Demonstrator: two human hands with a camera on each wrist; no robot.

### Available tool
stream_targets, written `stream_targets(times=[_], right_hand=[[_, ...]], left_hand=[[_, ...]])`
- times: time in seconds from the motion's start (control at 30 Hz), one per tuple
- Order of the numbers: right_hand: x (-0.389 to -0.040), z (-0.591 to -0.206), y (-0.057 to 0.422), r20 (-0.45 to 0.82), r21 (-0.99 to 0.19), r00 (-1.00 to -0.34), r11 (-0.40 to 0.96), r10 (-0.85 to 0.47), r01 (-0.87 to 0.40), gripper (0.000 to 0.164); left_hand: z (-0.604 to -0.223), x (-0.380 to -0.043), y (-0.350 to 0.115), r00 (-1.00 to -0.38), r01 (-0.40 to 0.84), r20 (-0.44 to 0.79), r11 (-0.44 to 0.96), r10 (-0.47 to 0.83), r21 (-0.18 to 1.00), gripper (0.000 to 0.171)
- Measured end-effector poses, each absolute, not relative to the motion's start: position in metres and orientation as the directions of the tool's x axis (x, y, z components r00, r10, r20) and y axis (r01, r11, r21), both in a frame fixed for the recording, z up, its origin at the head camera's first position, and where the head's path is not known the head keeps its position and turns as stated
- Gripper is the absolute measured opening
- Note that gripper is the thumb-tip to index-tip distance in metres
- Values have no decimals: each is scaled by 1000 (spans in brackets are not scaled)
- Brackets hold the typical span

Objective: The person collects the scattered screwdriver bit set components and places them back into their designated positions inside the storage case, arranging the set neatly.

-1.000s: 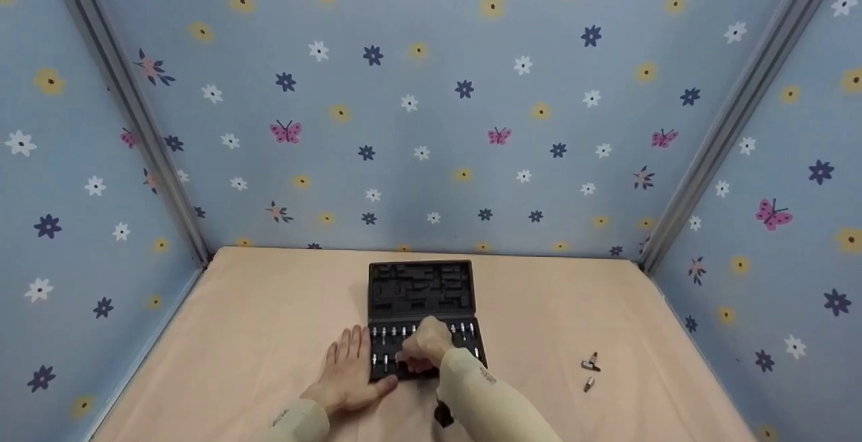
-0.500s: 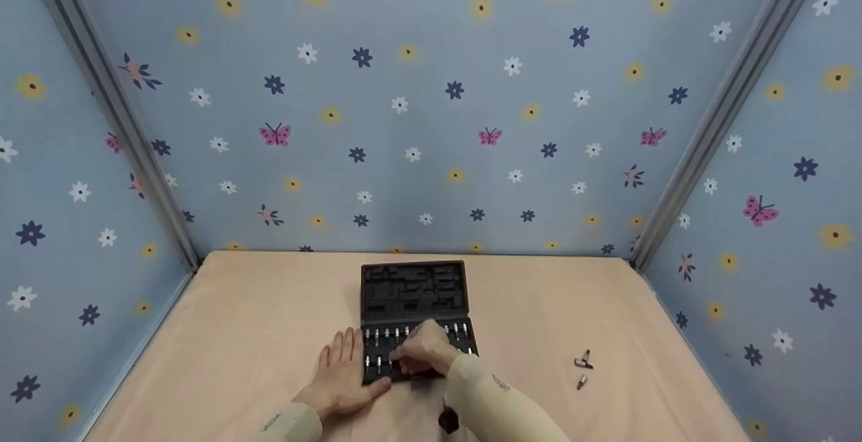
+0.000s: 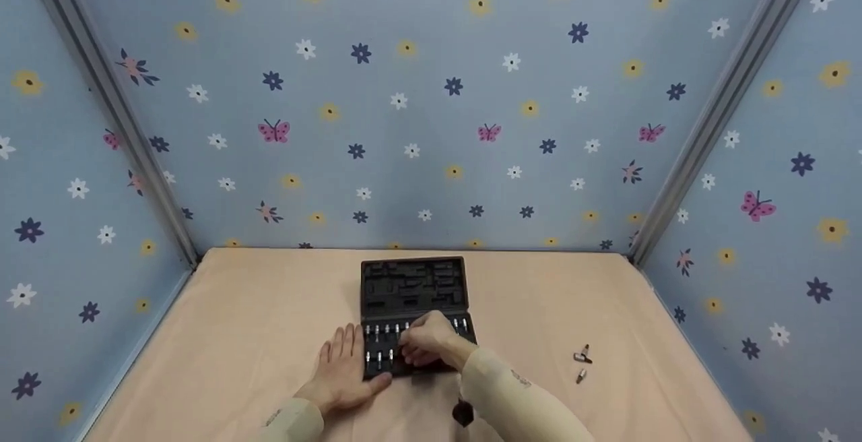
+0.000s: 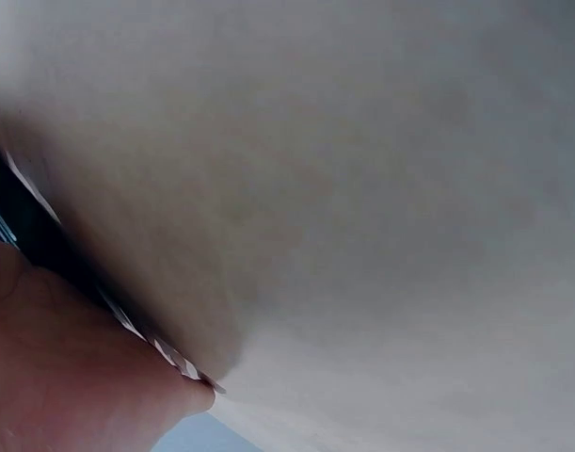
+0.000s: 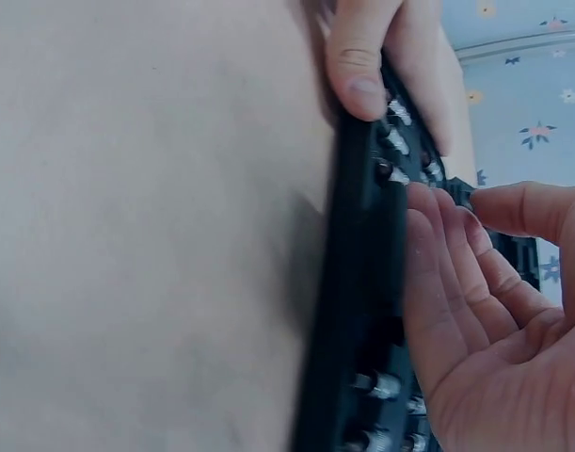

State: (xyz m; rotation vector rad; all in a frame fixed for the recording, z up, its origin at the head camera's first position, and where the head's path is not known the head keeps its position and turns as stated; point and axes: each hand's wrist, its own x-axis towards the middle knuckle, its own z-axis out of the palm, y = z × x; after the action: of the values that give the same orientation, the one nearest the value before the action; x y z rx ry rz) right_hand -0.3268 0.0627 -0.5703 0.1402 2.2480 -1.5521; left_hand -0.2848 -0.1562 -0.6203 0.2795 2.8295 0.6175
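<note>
An open black tool case [image 3: 414, 287] lies on the table with silver-ended socket bits [image 3: 379, 360] standing in rows in its near half. My left hand [image 3: 340, 368] rests flat along the case's left side, its thumb at the near left corner. Over the middle of the near half is my right hand [image 3: 431, 339], fingers loosely bent and fingertips close to the bits. In the right wrist view, the thumb and fingers of the right hand [image 5: 494, 311] come near each other, and no object shows between them. The right hand hides several slots of the case.
To the right on the peach-coloured cloth [image 3: 525, 314] lie a small group of loose socket bits [image 3: 583, 356] and a single bit [image 3: 581, 376]. Flower-patterned walls [image 3: 431, 112] stand behind and at both sides. A dark object [image 3: 462, 413] hangs beneath the right wrist.
My right hand has drawn back to the right and slightly up, off the lower row. A third bit at the left of that row now shows. The left hand stays against the case.
</note>
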Motion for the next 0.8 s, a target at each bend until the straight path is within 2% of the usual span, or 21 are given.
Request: stream_targets(times=[0.13,0.33,0.8], right_hand=[[-330,-560,74,-355,-876,-918,406,-176,261,6],[-333,-549,94,-336,-850,-921,485,-199,205,10],[-344,-537,149,-287,-837,-934,531,-214,136,15]], left_hand=[[-619,-286,-155,-954,134,-187,895,232,426,129],[-619,-285,-155,-953,138,-186,891,238,432,129],[-622,-283,-158,-951,143,-183,880,248,452,128]])
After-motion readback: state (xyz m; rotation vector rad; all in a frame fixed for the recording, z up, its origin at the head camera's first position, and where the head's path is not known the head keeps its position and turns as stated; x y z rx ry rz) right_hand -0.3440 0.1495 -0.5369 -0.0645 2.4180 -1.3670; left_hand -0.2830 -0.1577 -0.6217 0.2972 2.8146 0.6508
